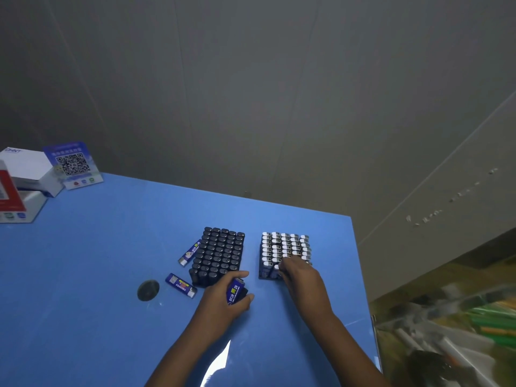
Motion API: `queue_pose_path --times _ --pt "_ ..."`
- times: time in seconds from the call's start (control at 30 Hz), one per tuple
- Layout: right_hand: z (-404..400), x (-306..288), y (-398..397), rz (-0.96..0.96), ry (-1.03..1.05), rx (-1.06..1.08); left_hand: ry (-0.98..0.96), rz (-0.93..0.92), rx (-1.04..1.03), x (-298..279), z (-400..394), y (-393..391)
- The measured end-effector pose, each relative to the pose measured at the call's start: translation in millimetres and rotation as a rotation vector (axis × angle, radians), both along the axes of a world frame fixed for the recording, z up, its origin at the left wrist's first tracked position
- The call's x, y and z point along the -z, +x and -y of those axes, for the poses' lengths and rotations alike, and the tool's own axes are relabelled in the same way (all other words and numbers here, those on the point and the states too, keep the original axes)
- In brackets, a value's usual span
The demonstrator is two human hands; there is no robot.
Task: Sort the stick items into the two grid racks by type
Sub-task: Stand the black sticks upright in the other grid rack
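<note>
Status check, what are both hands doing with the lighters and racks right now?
Left hand grips a blue lighter by the black-capped rack. Right hand fingers at the silver-capped rack. Two loose lighters remain, nothing blocking.

A blue surface (97, 275) fills the lower view. Just left of the left hand lies a dark round disc (148, 290). Far off to the upper left of both hands stand white boxes (28, 169), a box with a red face (8, 196) and an upright blue card with a QR code (73, 164). A grey wall (279, 93) rises beyond the hands. Blurred green and orange clutter (474, 325) lies right of the right hand.
</note>
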State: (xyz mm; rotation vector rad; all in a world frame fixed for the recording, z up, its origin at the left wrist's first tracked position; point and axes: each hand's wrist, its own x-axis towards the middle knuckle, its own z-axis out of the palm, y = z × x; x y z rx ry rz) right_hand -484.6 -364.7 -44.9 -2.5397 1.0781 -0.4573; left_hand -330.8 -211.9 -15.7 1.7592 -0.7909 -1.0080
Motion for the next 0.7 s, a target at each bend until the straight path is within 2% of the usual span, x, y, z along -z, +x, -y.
queue_pose_path --times 0.13,0.27,0.5,0.7 --pt "4.5 3.4 -2.9 -0.080 -0.025 -0.013 -0.013 -0.011 0.011 -4.3 -1.4 -3.1" --pt "10.3 -4.7 -12.2 -0.055 0.092 -0.059 -0.031 -0.025 0.009 -7.9 -1.5 -7.1" --pt "-6.2 -40.5 -25.0 0.288 0.429 0.070 -0.052 0.013 0.025 -15.3 0.8 -22.4" --pt "-24.3 -72.7 -40.1 0.380 0.651 -0.003 -0.020 0.087 0.071 -14.1 9.7 -44.1"
